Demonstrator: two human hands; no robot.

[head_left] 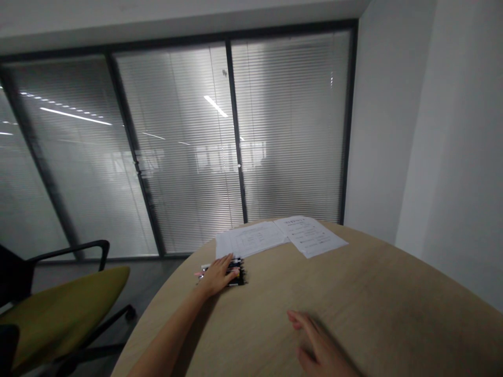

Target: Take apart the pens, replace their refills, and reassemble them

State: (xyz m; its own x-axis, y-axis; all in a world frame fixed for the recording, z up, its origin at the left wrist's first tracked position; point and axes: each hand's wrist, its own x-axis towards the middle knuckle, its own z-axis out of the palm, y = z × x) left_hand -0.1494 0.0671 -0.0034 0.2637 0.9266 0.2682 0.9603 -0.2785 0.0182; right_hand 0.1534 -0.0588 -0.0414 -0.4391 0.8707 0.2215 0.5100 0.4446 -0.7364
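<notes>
My left hand point(218, 275) lies over a bunch of pens point(240, 276) on the left part of the wooden round table point(275, 293). Its fingers are stretched out and the thumb is apart. Dark pen ends stick out to the right of the hand, with a few pink and white ones on its left; the palm hides the middle of the bunch. Nearer to me, my right hand point(316, 343) is open above the table, thumb apart from the fingers and nothing in it.
Two printed stacks of paper, the left papers point(251, 238) and the right papers point(310, 236), lie at the far edge of the table. A chair with a yellow-green seat point(70, 309) stands at left. Glass panels with blinds point(291, 131) rise behind, and a white wall point(393, 131) at right.
</notes>
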